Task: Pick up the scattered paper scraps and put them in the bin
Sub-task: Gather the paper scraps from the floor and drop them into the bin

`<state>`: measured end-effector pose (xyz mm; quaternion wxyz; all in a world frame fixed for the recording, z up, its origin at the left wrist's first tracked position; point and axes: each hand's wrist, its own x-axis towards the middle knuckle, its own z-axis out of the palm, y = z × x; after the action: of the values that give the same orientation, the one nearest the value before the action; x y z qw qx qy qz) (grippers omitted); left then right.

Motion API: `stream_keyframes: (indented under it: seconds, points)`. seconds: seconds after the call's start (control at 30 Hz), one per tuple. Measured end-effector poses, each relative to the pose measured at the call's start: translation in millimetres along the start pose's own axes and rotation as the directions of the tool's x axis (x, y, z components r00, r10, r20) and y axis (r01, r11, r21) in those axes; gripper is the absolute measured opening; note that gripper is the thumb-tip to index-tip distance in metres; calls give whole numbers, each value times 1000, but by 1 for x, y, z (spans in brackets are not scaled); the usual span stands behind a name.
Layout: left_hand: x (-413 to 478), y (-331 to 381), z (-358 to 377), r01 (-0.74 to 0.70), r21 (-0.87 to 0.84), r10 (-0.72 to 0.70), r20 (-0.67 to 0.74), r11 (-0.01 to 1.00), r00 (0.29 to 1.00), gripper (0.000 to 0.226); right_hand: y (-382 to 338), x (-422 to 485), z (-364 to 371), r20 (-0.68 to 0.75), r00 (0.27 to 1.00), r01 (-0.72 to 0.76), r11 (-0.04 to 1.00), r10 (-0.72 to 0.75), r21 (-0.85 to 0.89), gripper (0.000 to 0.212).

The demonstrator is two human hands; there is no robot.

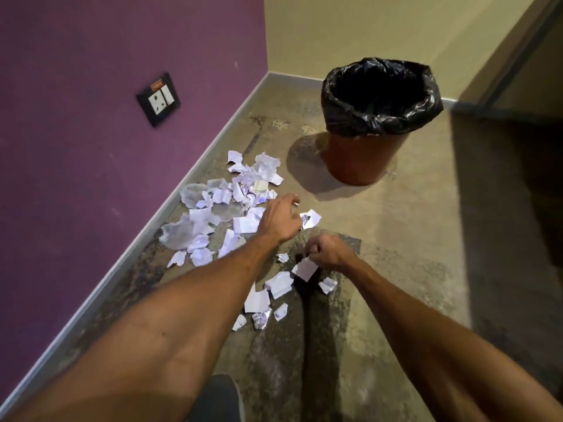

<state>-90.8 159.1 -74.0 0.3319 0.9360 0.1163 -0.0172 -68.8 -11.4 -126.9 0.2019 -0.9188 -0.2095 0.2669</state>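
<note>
Paper scraps lie strewn across the mottled floor along the skirting of a purple wall. The thickest heap sits close to the wall, and a thinner trail of pieces runs back toward me between my forearms. My right hand hangs low over that trail, its fingers curled in and pinching a white scrap by its upper edge, so that the piece dangles just above the floor. My left hand reaches farther out, at the near right edge of the heap, knuckles up and fingers bent downward. Its thumb side sits just beside a torn piece lying apart from the rest, but I cannot tell whether the fingers grip anything or merely hover. The bin, a rust-coloured bucket, stands upright beyond both hands, to the right of the heap's far end and near the corner where the purple wall meets a cream wall. A black bag lines it, folded out over the rim, and its inside is too dark to see. A black socket plate with white switches is set low in the purple wall.
</note>
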Motion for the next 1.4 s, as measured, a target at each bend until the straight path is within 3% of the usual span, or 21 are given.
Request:
stream_keyframes:
  seconds: [0.13,0.23,0.3,0.43,0.57,0.67,0.87,0.97,1.07,1.23,1.4]
  points:
    - [-45,-45,13,63,50,-67,92,997,993,46,-6,-11,32,-19,999,-39,996,38,-83,55]
    - [-70,-76,19,86,174,-112,144,981,983,54,-5,-18,41,51,987,-136,954,155,-266,106]
    - [-84,-92,20,96,293,-143,141,951,980,62,1,-19,46,102,975,-160,946,195,-281,119]
    - [-101,-113,18,249,456,-343,136,855,929,94,10,-11,54,110,972,-181,960,208,-216,110]
    - [-109,-132,18,400,408,-492,151,821,857,113,-1,-1,57,87,985,-142,983,152,-114,91]
    - [-112,-143,21,453,358,-539,192,816,820,128,-19,9,60,143,985,-87,994,96,-68,107]
    - [-117,-145,15,288,554,-531,346,781,773,160,-56,12,68,394,919,44,997,-19,-55,140]
    - [-123,-141,12,223,628,-549,390,746,739,161,-66,7,73,459,888,69,995,-28,-73,153]
    - [-131,-138,19,160,696,-511,331,700,794,156,-68,-5,93,437,898,149,968,-48,-200,158]
    - [-132,-141,25,161,640,-435,297,751,850,140,-65,-26,132,198,961,231,956,-195,-179,127]
    - [-128,-142,29,233,472,-399,287,850,871,102,-70,-25,126,193,964,214,965,-184,-150,106]
